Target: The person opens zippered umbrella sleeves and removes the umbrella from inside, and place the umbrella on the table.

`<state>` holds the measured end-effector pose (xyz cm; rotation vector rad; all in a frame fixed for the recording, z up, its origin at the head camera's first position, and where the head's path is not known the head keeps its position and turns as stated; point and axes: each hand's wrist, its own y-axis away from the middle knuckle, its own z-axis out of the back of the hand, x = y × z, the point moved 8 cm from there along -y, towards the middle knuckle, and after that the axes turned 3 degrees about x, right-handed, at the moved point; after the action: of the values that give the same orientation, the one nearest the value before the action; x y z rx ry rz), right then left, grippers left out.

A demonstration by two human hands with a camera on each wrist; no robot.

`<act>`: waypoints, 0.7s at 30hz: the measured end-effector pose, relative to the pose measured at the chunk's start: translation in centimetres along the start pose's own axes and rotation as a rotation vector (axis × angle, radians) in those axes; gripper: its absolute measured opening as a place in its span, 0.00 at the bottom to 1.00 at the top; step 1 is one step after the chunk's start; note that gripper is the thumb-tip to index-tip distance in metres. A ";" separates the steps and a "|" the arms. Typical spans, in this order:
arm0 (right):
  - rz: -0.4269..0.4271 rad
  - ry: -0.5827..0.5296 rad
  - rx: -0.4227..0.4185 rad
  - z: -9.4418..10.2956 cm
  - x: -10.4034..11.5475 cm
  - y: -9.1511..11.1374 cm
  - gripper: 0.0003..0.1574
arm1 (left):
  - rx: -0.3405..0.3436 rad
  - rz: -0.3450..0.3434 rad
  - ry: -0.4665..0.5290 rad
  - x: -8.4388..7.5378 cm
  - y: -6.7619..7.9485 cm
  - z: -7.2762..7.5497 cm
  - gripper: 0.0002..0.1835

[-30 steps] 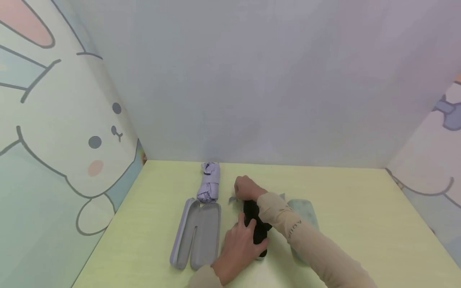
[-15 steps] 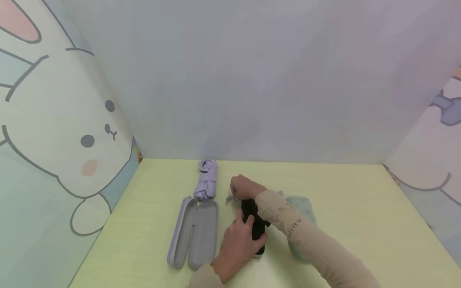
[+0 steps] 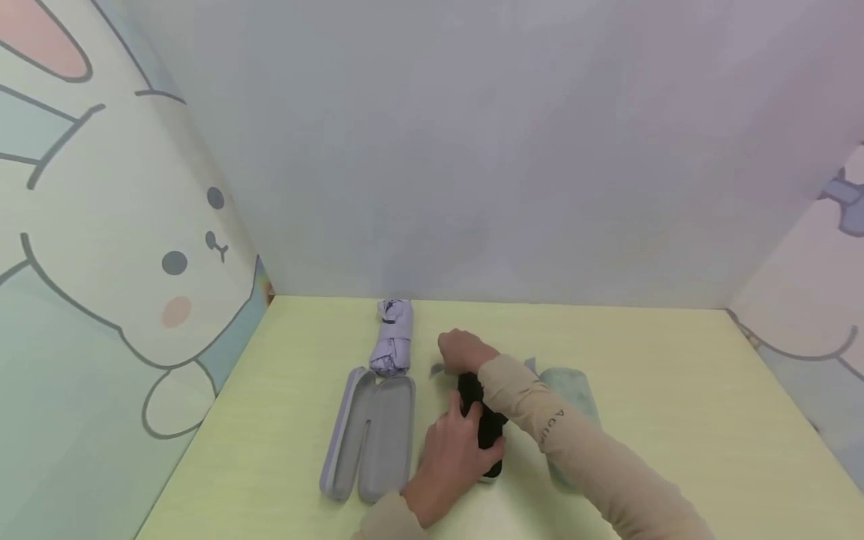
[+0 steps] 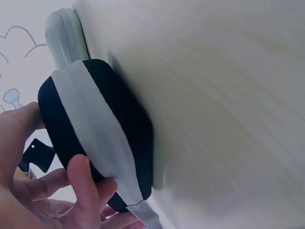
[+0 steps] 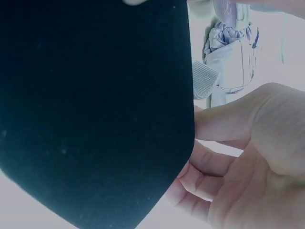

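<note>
A black zip case [image 3: 489, 435] with a grey zip band [image 4: 102, 136] lies lengthwise on the table, between both hands. My left hand [image 3: 454, 454] grips its near part, with the thumb on the right and fingers over the top and left; the left wrist view shows fingertips on the band. At the far end, my right hand [image 3: 464, 351] has curled fingers. In the right wrist view, its thumb and fingers pinch at the edge of the black case [image 5: 95, 105]; the zip pull is not visible there. A grey fabric tab [image 5: 206, 80] sticks out beside the thumb.
Left of the hands lies an opened lilac case [image 3: 385, 442] with grey lining. A rolled lilac folding umbrella [image 3: 393, 337] rests behind it. To the right, a pale green case [image 3: 570, 390] is partly covered by the right sleeve. Walls stand behind and beside the pale yellow table [image 3: 675, 420].
The head view shifts slightly between frames. Both hands keep nearly the same hold on the black case, and the other objects stay in place.
</note>
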<state>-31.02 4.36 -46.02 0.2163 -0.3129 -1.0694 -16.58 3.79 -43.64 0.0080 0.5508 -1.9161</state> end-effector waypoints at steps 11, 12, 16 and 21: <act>0.074 0.113 -0.048 0.3 0.4 0.0 0.11 | 0.048 0.054 -0.007 0.2 -0.3 -0.6 0.27; 0.071 0.113 -0.047 0.4 0.4 0.0 0.10 | 0.051 0.057 -0.005 0.2 -0.3 -0.7 0.27; 0.039 0.079 -0.019 0.4 -0.3 -0.1 0.08 | 0.052 0.063 0.000 0.2 -0.4 -0.7 0.26; 0.001 0.011 0.028 0.1 -1.4 -0.4 0.06 | 0.077 0.075 -0.006 0.2 -0.4 -0.8 0.26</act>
<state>-31.98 5.40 -46.30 0.2471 -0.3186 -1.0630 -17.24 4.00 -44.22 0.0721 0.4659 -1.8627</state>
